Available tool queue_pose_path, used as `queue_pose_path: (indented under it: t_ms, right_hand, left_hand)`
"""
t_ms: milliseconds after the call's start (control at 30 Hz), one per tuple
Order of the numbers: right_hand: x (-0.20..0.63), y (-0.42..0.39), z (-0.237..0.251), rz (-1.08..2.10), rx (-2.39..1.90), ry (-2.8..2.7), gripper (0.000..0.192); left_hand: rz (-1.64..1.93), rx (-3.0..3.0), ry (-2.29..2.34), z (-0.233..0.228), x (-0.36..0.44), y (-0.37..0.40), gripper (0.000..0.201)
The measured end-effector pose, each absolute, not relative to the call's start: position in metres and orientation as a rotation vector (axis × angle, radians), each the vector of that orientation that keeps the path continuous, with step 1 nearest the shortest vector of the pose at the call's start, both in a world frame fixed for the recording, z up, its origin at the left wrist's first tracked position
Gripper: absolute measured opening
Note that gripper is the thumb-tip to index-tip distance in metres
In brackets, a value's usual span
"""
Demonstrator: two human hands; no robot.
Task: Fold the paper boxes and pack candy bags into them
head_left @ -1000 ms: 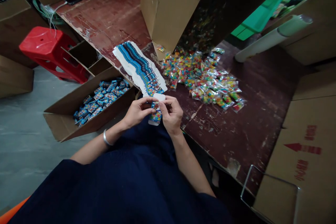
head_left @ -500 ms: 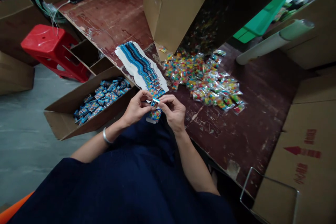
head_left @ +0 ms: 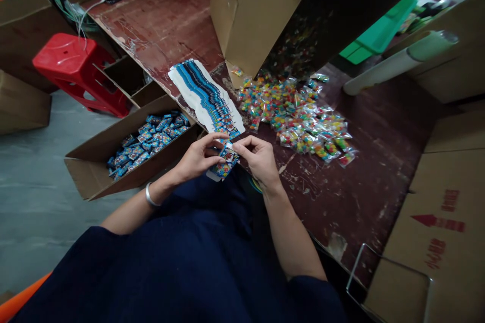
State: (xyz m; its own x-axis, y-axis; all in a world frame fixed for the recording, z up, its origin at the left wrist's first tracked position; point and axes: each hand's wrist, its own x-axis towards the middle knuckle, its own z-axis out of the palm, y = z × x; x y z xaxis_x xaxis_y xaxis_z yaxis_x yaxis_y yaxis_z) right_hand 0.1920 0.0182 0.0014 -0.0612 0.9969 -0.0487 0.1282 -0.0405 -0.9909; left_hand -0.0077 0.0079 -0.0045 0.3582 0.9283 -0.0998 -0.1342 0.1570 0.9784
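Note:
My left hand (head_left: 197, 157) and my right hand (head_left: 258, 157) together pinch a small blue printed packet (head_left: 224, 162) at the table's near edge, just above my lap. The packet is tilted, its top corner toward the right hand. Right behind it a fanned stack of flat blue-and-white cards (head_left: 206, 96) lies on the table. A heap of clear sachets with coloured candies (head_left: 299, 116) spreads to the right of the cards. A silver bangle sits on my left wrist.
An open carton (head_left: 91, 171) of finished blue packets (head_left: 147, 136) stands at the left below the worn brown table (head_left: 341, 197). A red stool (head_left: 71, 68), a tall carton (head_left: 250, 10), a white roll (head_left: 397, 60) and boxes at the right surround the spot.
The white flap held up above the packet has been folded down. The packet has tilted and shifted slightly right, and both hands have moved a little right with it.

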Motion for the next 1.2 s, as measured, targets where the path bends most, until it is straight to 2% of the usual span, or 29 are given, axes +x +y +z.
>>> queue_pose_path:
  t_ms: [200, 300, 433, 500, 533, 633, 767, 833, 933, 1033, 1100, 1200]
  right_hand:
    - [0.183, -0.002, -0.002, 0.727, -1.185, -1.605, 0.018]
    - [0.187, -0.010, -0.009, 0.658, -1.090, -1.750, 0.007]
    - [0.206, 0.008, -0.019, 0.897, -1.113, -1.808, 0.023]
    - [0.219, 0.031, -0.026, 0.785, -1.373, -1.705, 0.028]
    - [0.225, 0.045, -0.030, 0.630, -1.542, -1.631, 0.029]
    - [0.235, 0.083, -0.045, 0.328, -1.864, -1.698, 0.033]
    - [0.232, 0.105, -0.059, 0.257, -1.969, -1.834, 0.033]
    - [0.231, 0.103, -0.061, 0.237, -1.937, -1.882, 0.034]
    - [0.237, 0.094, -0.059, 0.281, -1.881, -1.891, 0.029]
    - [0.245, 0.077, -0.049, 0.482, -1.707, -1.699, 0.019]
    - [0.246, 0.063, -0.038, 0.709, -1.534, -1.476, 0.022]
    - [0.238, 0.041, -0.018, 0.984, -1.315, -1.206, 0.027]
  left_hand:
    - [0.963, 1.115, 0.918, -0.006, -0.007, 0.007, 0.045]
    - [0.968, 1.085, 0.922, -0.010, -0.006, 0.005, 0.038]
    - [0.955, 1.086, 0.966, -0.020, -0.005, 0.002, 0.035]
    - [0.934, 1.130, 1.043, -0.027, -0.005, 0.002, 0.036]
    - [0.910, 1.169, 1.094, -0.031, -0.006, 0.002, 0.036]
    - [0.763, 1.402, 1.235, -0.041, -0.013, 0.001, 0.030]
    - [0.376, 1.819, 1.247, -0.039, -0.031, 0.000, 0.055]
    - [0.156, 1.947, 1.182, -0.033, -0.040, 0.001, 0.048]
    - [0.040, 1.989, 1.074, -0.023, -0.045, 0.003, 0.030]
    - [0.194, 1.819, 1.032, -0.017, -0.043, 0.007, 0.018]
    - [0.356, 1.603, 1.031, -0.017, -0.036, 0.010, 0.021]
    - [0.564, 1.303, 0.971, -0.022, -0.021, 0.013, 0.038]
